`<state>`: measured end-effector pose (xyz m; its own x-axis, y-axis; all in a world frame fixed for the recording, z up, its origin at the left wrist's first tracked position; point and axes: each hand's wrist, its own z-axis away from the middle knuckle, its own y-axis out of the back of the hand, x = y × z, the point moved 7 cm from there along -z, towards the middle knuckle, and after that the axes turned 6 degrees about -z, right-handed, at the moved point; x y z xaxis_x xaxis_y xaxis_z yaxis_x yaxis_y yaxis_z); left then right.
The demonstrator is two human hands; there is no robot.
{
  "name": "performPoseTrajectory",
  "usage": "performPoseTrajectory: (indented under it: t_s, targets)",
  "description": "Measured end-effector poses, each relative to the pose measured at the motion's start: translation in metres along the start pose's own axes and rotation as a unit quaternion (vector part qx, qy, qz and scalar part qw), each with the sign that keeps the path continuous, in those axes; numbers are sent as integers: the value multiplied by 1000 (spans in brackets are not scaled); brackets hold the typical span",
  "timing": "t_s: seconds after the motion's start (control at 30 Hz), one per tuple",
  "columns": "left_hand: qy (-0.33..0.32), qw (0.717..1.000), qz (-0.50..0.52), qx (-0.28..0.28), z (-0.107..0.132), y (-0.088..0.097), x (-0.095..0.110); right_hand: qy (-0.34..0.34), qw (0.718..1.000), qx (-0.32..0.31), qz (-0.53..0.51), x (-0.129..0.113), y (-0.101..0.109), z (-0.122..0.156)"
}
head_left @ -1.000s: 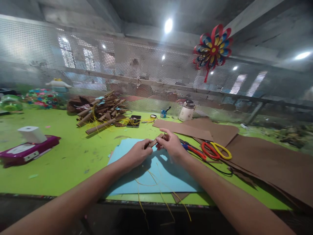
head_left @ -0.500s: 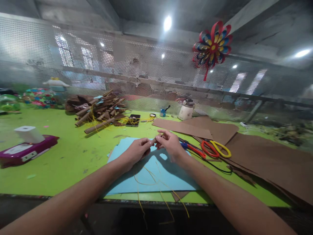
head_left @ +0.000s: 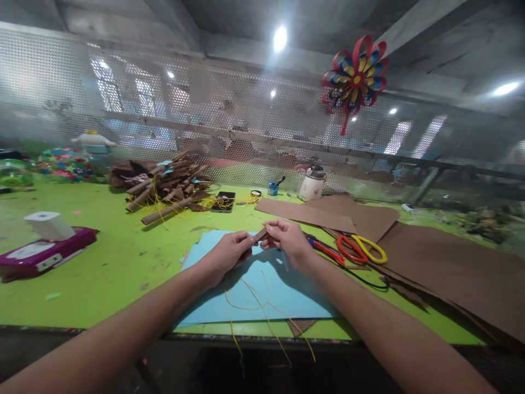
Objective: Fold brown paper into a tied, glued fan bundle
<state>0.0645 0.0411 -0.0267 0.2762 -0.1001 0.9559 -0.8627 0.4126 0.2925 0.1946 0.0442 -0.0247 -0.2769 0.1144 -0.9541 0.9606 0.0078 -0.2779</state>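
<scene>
Both my hands meet over a light blue sheet point(head_left: 262, 295) on the green table point(head_left: 102, 262). My left hand point(head_left: 229, 253) and my right hand point(head_left: 289, 242) pinch a small rolled brown paper stick point(head_left: 261, 235) between them, fingers closed on its ends. Thin yellow strands point(head_left: 262, 312) trail from under my hands across the blue sheet and over the table's front edge.
Red and yellow scissors point(head_left: 356, 250) lie right of my right hand on brown paper sheets point(head_left: 443, 268). A heap of brown paper rolls point(head_left: 168, 189) sits at the back left. A magenta box with a white block point(head_left: 43, 246), a white jar point(head_left: 312, 185), a phone point(head_left: 225, 201).
My hands stay together on the stick; my right fingers have curled tighter around it and the yellow strands have shifted slightly.
</scene>
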Motion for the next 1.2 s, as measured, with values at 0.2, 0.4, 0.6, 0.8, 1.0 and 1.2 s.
performPoseTrajectory:
  t_s: [0.2,0.4,0.6,0.8,1.0,1.2]
  targets:
    - [0,1000,15,2,-1,1,-3,-19,1000,-18,-1,-3,-4,4]
    - [-16,1000,-17,-9,-4,0,-4,7,999,27,45,0,-3,3]
    - [-22,999,4,-40,-3,-3,-2,35,999,15,30,2,-1,-1]
    - [-11,995,61,-82,-3,-3,-6,27,1000,-8,-10,0,0,0]
    - [7,993,94,-75,-2,1,-8,-30,996,-48,-62,0,-9,5]
    - [-4,993,90,-80,-2,-2,-7,7,1000,0,18,2,-11,6]
